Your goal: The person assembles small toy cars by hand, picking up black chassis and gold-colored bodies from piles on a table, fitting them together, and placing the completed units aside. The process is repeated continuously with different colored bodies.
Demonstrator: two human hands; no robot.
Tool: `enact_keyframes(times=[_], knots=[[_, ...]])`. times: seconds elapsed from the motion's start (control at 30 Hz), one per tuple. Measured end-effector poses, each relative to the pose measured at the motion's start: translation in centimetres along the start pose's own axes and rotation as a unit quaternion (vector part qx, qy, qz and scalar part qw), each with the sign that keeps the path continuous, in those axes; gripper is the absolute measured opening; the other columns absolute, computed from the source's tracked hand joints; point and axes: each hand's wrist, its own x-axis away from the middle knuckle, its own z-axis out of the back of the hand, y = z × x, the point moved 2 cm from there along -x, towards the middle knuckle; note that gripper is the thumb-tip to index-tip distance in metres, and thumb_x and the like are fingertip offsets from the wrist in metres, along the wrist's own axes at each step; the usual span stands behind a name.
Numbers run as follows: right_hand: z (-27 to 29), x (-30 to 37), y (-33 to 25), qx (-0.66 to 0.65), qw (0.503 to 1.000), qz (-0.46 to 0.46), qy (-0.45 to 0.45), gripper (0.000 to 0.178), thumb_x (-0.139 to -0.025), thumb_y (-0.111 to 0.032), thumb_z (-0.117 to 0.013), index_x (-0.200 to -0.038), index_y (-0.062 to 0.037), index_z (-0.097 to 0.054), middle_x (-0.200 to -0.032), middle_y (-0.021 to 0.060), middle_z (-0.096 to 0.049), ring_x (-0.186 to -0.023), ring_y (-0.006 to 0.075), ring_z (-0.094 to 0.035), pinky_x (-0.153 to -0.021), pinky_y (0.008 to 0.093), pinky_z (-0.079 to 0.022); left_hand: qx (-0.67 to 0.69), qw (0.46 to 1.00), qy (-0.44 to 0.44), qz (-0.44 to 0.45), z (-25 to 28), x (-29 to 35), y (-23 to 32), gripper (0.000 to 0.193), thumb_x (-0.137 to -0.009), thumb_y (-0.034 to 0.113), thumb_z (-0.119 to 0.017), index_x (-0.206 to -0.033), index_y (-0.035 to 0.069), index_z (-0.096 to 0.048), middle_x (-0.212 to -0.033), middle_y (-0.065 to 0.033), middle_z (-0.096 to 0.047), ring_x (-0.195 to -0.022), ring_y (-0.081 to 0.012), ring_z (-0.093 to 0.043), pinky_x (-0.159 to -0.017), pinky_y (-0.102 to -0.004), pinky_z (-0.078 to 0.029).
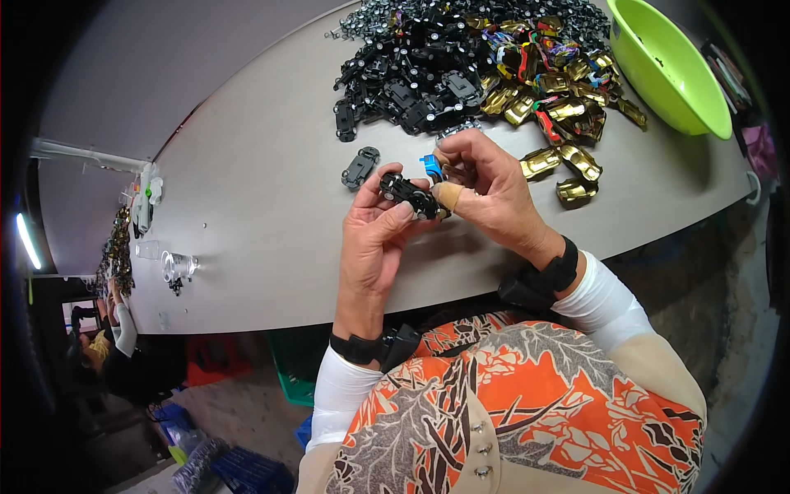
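Note:
Near the middle of the table, my left hand is closed round a black toy car chassis, its wheels showing. Close beside it, my right hand pinches a small blue piece between thumb and fingers; its exact kind is partly hidden. A tan wrap covers the right thumb's tip. Just left of my fingers lies a grey car chassis. To the right of my right hand are several shiny gold toy car bodies.
A heap of black chassis covers the table's far side, with gold and coloured car bodies at its right. A lime-green basin stands far right. Clear plastic cups sit at the left. Another person works at far left.

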Motion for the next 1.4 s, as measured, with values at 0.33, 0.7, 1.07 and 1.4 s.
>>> enact_keyframes(times=[0.33,0.7,1.07,1.4], knots=[[-0.1,0.1,-0.3,0.015,1.000,0.014,-0.001,0.026,-0.078,-0.001,-0.061,-0.101,-0.0029,-0.049,-0.082,-0.0005,-0.056,-0.067,0.0006,-0.051,-0.057,0.0172,-0.045,-0.015,1.000,-0.001,-0.011,-0.3,0.2,0.2,0.047,-0.078,-0.003,-0.062,-0.122,0.002,-0.046,-0.106,-0.0154,-0.060,-0.094,-0.0214,-0.061,-0.081,-0.0396,-0.055],[-0.3,0.3,0.0,0.028,0.999,0.026,0.009,0.026,-0.078,-0.001,-0.060,-0.101,-0.0033,-0.049,-0.080,0.0004,-0.056,-0.067,0.0022,-0.052,-0.057,0.0181,-0.046,-0.031,0.999,-0.003,-0.018,-0.7,0.5,0.4,0.047,-0.077,-0.005,-0.061,-0.121,0.001,-0.047,-0.105,-0.0148,-0.060,-0.094,-0.0206,-0.061,-0.081,-0.0378,-0.055],[-0.3,0.6,0.0,0.122,0.991,0.028,-0.036,0.031,-0.074,0.000,-0.059,-0.105,-0.0006,-0.051,-0.084,0.0022,-0.054,-0.063,0.0035,-0.048,-0.053,0.0182,-0.041,-0.094,0.995,0.019,-0.024,-1.2,1.0,0.4,0.045,-0.078,-0.003,-0.063,-0.121,-0.001,-0.051,-0.105,-0.0104,-0.060,-0.090,-0.0153,-0.060,-0.078,-0.0299,-0.055],[-0.6,0.4,-0.6,0.204,0.969,0.090,-0.107,0.028,-0.073,0.000,-0.060,-0.101,-0.0023,-0.058,-0.084,0.0042,-0.052,-0.062,0.0078,-0.050,-0.051,0.0203,-0.042,-0.097,0.995,0.012,-0.036,-1.3,1.3,0.0,0.046,-0.080,-0.002,-0.062,-0.124,-0.002,-0.049,-0.101,-0.0084,-0.060,-0.086,-0.0120,-0.059,-0.076,-0.0263,-0.054]])
